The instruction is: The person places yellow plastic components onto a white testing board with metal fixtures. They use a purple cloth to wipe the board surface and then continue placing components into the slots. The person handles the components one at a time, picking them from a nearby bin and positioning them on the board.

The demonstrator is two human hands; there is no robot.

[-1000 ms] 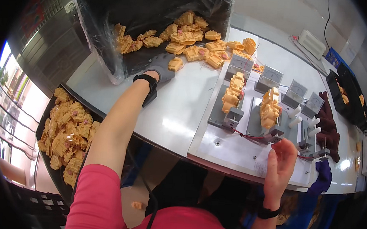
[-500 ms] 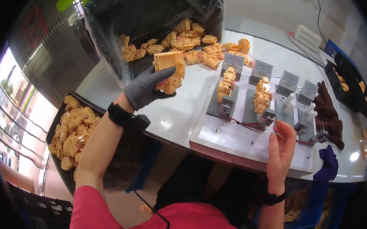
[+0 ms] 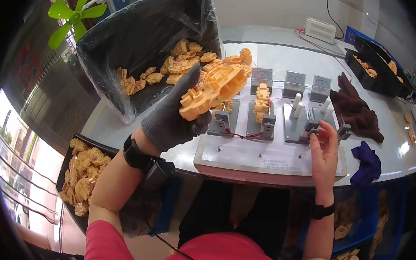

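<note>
Clock positions run from the person, twelve straight ahead. Nearest, at twelve, the table edge (image 3: pixel 262 181) lies just short of the board (image 3: pixel 235 155), so a part slipping off the board's front would find little ledge to stop it. At ten, a heap of parts (image 3: pixel 83 179) sits beyond the table's left side.

At one, the bare right hand (image 3: pixel 325 151) has bent fingers at a metal clamp (image 3: pixel 311 127); whether they grip it or only rest there, I cannot tell. Were the clamp to spring or turn, a fingertip could be pinched.

At eleven, the gloved left hand (image 3: pixel 170 123) grasps an orange part (image 3: pixel 215 90), raised and tilted above the table between bin and board. A loose thumb could let it drop; swung low toward one, it could knock the mounted part (image 3: pixel 262 102) or catch the red leads (image 3: pixel 236 135).

Past the clamp stand white pegs (image 3: pixel 297 107), then a row of meters (image 3: pixel 294 81) that limits forward room.

For moving, tabletop (image 3: pixel 98 128) shows at ten to eleven, bounded by the lined bin (image 3: pixel 132 44) behind. On the other side, the purple cloth (image 3: pixel 365 163) at two and brown cloth (image 3: pixel 359 113) at one narrow the way. Farthest, a green fan (image 3: pixel 74 17) stands at eleven, behind the bin.
</note>
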